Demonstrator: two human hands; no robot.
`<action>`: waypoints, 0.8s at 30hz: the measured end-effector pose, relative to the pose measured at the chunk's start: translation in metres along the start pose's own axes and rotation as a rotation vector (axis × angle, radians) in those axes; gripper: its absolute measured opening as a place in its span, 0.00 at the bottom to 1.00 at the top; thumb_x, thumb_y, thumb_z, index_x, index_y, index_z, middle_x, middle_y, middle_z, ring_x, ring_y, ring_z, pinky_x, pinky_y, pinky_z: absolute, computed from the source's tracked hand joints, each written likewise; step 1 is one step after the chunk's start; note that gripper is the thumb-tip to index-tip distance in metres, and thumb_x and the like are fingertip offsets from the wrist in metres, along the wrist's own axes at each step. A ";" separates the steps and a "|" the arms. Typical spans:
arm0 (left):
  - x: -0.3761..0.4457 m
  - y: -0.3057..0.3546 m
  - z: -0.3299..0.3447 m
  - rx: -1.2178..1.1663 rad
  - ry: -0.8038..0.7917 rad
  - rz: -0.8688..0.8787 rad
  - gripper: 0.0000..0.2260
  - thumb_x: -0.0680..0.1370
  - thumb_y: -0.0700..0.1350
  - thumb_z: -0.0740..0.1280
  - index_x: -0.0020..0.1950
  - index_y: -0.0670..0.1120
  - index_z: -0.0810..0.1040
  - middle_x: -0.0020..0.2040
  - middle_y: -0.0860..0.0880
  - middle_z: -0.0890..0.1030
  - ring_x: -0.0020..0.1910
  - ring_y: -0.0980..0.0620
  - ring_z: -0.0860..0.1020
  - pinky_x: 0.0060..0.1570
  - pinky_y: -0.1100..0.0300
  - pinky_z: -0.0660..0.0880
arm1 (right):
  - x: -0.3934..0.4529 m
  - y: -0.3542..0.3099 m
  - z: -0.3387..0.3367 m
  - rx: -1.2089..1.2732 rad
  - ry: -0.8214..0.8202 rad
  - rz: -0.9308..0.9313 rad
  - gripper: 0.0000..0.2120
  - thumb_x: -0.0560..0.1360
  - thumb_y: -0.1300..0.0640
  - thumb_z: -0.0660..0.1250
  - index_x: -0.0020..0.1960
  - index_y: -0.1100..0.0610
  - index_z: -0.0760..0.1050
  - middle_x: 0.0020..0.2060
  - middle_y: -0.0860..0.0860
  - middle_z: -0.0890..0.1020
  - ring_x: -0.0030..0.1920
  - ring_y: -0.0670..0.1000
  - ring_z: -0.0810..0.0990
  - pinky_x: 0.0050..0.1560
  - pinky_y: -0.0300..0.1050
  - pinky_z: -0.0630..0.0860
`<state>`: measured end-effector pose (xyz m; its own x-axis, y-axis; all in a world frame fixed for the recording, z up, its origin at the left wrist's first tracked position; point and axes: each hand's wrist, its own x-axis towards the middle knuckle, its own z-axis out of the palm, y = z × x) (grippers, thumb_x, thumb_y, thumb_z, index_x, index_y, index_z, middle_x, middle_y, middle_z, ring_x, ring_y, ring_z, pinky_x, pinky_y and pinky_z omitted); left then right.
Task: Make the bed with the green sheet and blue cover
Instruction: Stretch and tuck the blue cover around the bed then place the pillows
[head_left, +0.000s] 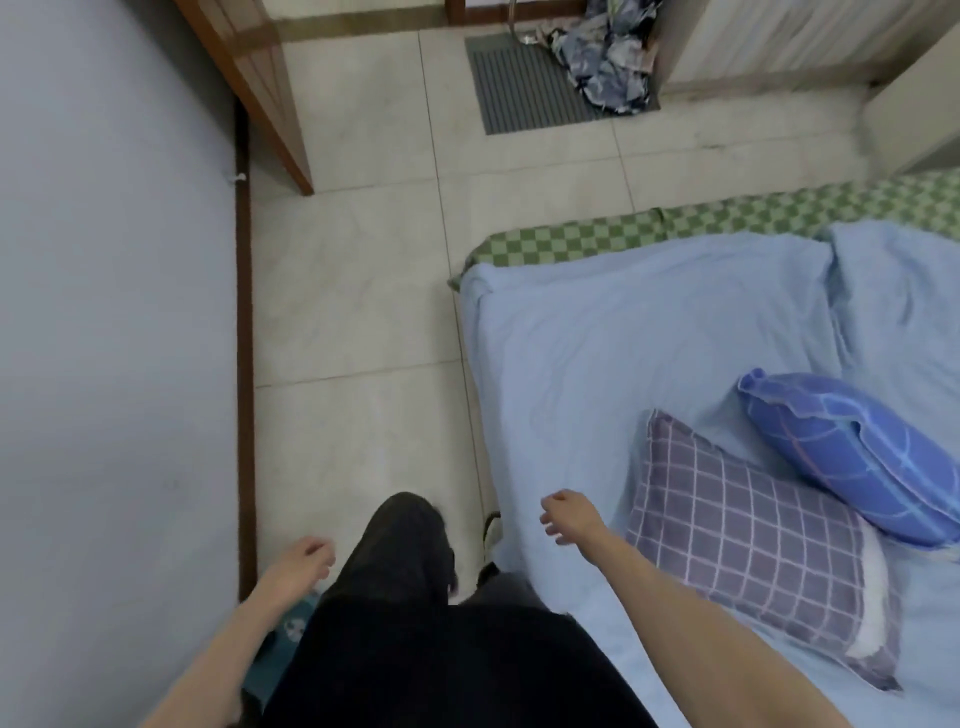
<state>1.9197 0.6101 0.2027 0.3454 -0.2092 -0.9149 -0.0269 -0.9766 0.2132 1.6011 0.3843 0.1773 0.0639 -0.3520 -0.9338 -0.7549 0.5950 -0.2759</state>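
Note:
The light blue cover (649, 353) lies spread over the bed, wrinkled and bunched toward the right. A strip of green checkered sheet (727, 223) shows along the bed's far edge. A grey-purple grid pillow (753, 545) and a blue pillow (852, 457) lie on the cover at the right. My right hand (566, 514) hangs over the bed's left edge with loosely curled fingers, holding nothing. My left hand (304, 564) hangs by my side above the floor, fingers loosely curled and empty.
I stand on the tiled floor (363, 312) in the aisle between a grey wall (114, 312) and the bed. A wooden door (249, 78) is at the far left. A grey mat (530, 88) and crumpled patterned fabric (613, 57) lie ahead.

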 end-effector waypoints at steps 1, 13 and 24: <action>0.009 0.009 -0.016 0.015 -0.008 -0.024 0.10 0.80 0.47 0.66 0.51 0.40 0.78 0.48 0.42 0.82 0.45 0.45 0.80 0.45 0.53 0.72 | 0.009 -0.041 -0.008 0.033 0.001 -0.033 0.13 0.80 0.58 0.59 0.60 0.62 0.75 0.45 0.56 0.80 0.40 0.53 0.75 0.39 0.43 0.72; 0.211 0.321 -0.245 0.084 0.058 -0.092 0.11 0.83 0.45 0.62 0.56 0.38 0.77 0.52 0.38 0.82 0.46 0.43 0.79 0.48 0.52 0.72 | 0.134 -0.339 -0.038 0.311 0.130 0.042 0.08 0.79 0.61 0.59 0.51 0.62 0.75 0.44 0.60 0.80 0.40 0.55 0.75 0.39 0.48 0.72; 0.300 0.785 -0.261 0.446 -0.130 0.409 0.07 0.83 0.49 0.64 0.56 0.47 0.79 0.52 0.48 0.83 0.53 0.49 0.82 0.60 0.47 0.75 | 0.201 -0.457 -0.077 0.753 0.090 0.383 0.05 0.80 0.62 0.58 0.52 0.61 0.72 0.43 0.59 0.77 0.38 0.55 0.74 0.38 0.44 0.68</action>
<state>2.2471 -0.2068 0.1854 0.1076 -0.5481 -0.8295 -0.5322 -0.7365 0.4176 1.9081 -0.0138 0.1335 -0.1837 -0.0656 -0.9808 -0.0762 0.9957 -0.0523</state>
